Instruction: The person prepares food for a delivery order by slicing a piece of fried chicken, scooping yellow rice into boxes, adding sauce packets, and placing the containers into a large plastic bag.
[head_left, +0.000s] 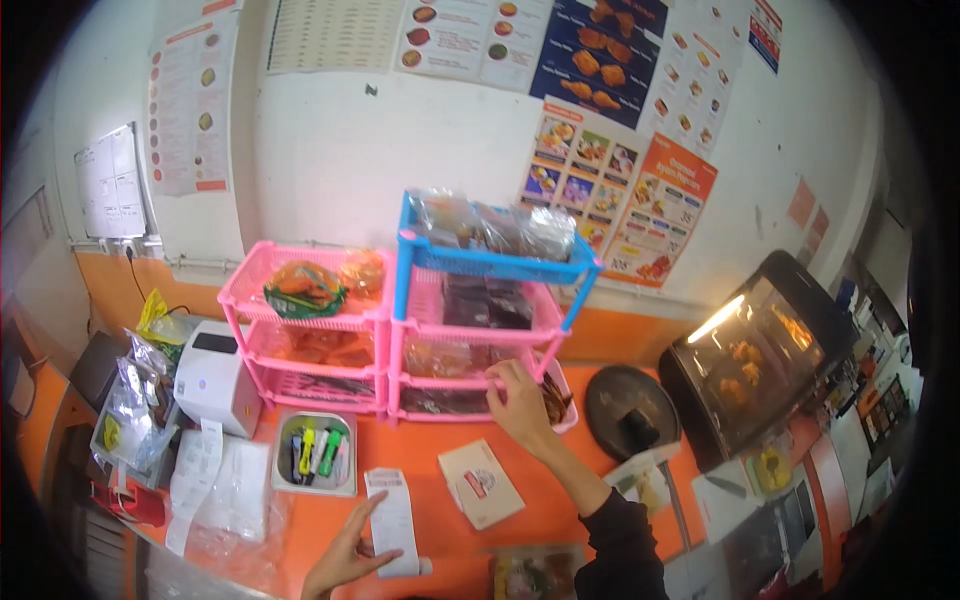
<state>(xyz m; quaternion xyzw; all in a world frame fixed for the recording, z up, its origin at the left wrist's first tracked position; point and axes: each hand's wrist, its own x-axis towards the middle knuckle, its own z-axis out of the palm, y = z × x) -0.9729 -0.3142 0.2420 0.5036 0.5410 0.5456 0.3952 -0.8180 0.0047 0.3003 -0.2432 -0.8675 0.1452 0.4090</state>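
My left hand (349, 551) is at the bottom, its spread fingers at the edge of a printed paper receipt (393, 517) on the orange counter; whether it grips the paper is not clear. My right hand (517, 405) reaches to the pink plastic shelf rack (450, 330), its fingers bent in front of the lower tiers, where packed items in clear plastic lie. Whether the fingertips hold anything cannot be made out. Between the hands a flat cardboard box (481, 484) with a printed top lies on the counter.
A steel tray (315, 491) of markers and a white receipt printer (214, 375) stand at left. A round black lid or tray (607, 397) and a lit food warmer (757, 367) with fried pieces are at right. A blue tier (495, 261) tops the rack.
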